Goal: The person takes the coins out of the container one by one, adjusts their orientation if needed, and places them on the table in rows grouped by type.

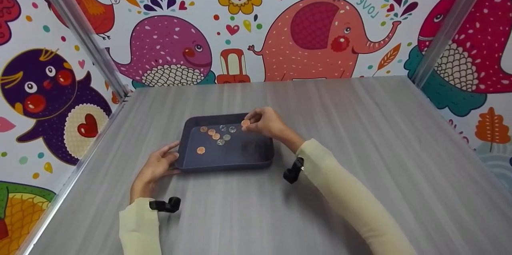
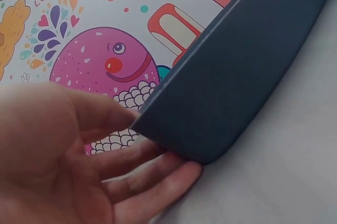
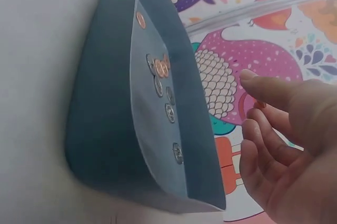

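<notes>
A dark, shallow rectangular tray (image 1: 228,165) sits on the table with several copper-coloured coins (image 1: 201,150) and several silver coins (image 1: 227,137) scattered flat inside. My left hand (image 1: 157,166) holds the tray at its left end, a digit at the rim and other fingers (image 2: 158,190) low against the outer wall. Over the tray's far right corner, my right hand (image 1: 264,122) pinches one copper coin (image 1: 245,123) between thumb and fingertips. From the right wrist, only a sliver of that coin (image 3: 260,104) shows; the fingers hide the rest.
The grey wood-grain table (image 1: 340,127) extends around the tray on all sides. Walls with printed cartoon animals stand behind and beside it, with metal posts (image 1: 82,33) at the corners. Each wrist wears a small black camera (image 1: 294,170) over a pale sleeve.
</notes>
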`<state>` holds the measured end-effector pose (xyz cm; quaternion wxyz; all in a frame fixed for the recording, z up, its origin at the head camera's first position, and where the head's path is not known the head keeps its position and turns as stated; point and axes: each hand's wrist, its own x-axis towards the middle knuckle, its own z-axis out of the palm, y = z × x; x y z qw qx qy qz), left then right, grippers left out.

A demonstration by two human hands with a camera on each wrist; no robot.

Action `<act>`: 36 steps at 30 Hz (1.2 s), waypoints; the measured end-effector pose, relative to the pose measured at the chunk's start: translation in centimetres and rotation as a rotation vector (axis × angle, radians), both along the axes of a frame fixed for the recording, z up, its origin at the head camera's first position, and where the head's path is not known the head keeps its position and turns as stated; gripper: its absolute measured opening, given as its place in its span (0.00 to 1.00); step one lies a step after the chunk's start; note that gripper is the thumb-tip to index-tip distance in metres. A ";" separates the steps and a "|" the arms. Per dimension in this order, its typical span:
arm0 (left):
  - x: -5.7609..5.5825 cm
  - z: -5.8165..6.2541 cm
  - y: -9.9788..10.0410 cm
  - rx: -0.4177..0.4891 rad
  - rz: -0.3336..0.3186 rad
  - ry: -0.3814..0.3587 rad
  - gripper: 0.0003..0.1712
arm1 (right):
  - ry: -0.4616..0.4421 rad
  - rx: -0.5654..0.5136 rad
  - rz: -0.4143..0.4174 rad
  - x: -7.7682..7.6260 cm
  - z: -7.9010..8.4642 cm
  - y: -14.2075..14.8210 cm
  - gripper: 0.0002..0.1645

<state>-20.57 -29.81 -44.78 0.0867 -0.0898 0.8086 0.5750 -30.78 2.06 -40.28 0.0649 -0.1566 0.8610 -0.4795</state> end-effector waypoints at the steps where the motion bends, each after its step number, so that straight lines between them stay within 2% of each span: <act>1: 0.0 0.0 0.1 0.001 0.003 0.000 0.31 | 0.012 -0.013 -0.002 0.1 0.0 0.3 0.17; 7: 0.0 -0.1 -0.2 -0.023 -0.002 0.007 0.31 | 0.060 -0.090 -0.019 0.7 0.6 2.1 0.18; 12: 0.1 -0.2 -0.3 -0.017 0.002 0.001 0.30 | 0.091 -0.088 -0.035 0.9 1.2 3.7 0.19; 18: 0.0 -0.2 -0.3 -0.002 -0.007 0.017 0.30 | 0.103 -0.074 -0.096 0.8 1.3 6.6 0.20; 26: 0.0 -0.2 -0.3 0.015 -0.008 0.016 0.30 | 0.075 -0.022 -0.194 0.0 -0.1 11.0 0.22; 36: -0.1 -0.2 -0.2 0.023 0.003 0.003 0.30 | 0.030 -0.020 -0.249 -1.6 -2.5 14.3 0.23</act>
